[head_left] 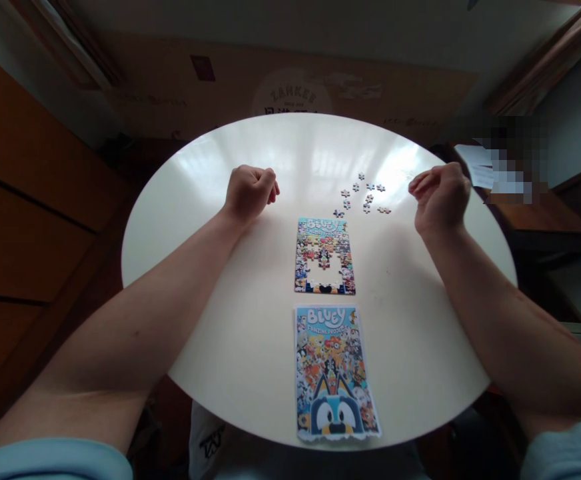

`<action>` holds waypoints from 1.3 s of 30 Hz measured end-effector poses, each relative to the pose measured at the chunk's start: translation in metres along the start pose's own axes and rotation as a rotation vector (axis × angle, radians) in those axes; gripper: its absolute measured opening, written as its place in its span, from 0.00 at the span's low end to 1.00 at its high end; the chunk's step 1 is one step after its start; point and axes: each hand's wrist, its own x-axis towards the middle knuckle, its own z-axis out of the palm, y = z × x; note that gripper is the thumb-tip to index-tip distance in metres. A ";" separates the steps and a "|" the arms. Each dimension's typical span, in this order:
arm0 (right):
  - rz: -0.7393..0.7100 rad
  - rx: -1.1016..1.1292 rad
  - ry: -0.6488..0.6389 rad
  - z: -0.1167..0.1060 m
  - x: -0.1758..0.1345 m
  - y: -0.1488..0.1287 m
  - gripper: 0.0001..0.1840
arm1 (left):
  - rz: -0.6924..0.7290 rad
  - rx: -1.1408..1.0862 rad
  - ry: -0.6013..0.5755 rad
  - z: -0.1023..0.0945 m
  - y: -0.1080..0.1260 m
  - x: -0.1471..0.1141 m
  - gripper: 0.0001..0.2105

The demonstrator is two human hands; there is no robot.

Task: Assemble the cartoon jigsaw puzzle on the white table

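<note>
My left hand [252,191] is closed in a fist over the left half of the white table, and nothing shows in it. My right hand [440,195] hovers near the right edge with its fingers curled in and no object visible between them. Between the hands lies a partly assembled jigsaw puzzle [300,270], its border joined around a gap in the middle. Several loose puzzle pieces [369,199] are scattered beyond it, nearer my right hand. Below the puzzle is a printed reference picture [338,367] with a torn lower edge, showing a blue cartoon dog.
The round white table [210,320] has a glossy top with window glare at its far side. A brown desk [530,207] with white papers stands at the right. Wooden cabinet doors [20,220] are on the left, and a lettered brown panel [170,87] is behind.
</note>
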 end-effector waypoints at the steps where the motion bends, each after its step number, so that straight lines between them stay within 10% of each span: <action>1: 0.019 0.025 0.006 0.000 0.001 0.000 0.20 | 0.002 0.001 0.004 0.000 0.000 0.000 0.22; 20: 0.316 -0.099 0.244 -0.017 0.024 0.018 0.12 | -0.056 0.074 -0.004 -0.013 0.000 0.001 0.18; 39: 0.173 -0.205 0.270 -0.011 0.019 0.026 0.25 | -0.076 0.258 0.064 -0.018 -0.002 0.002 0.22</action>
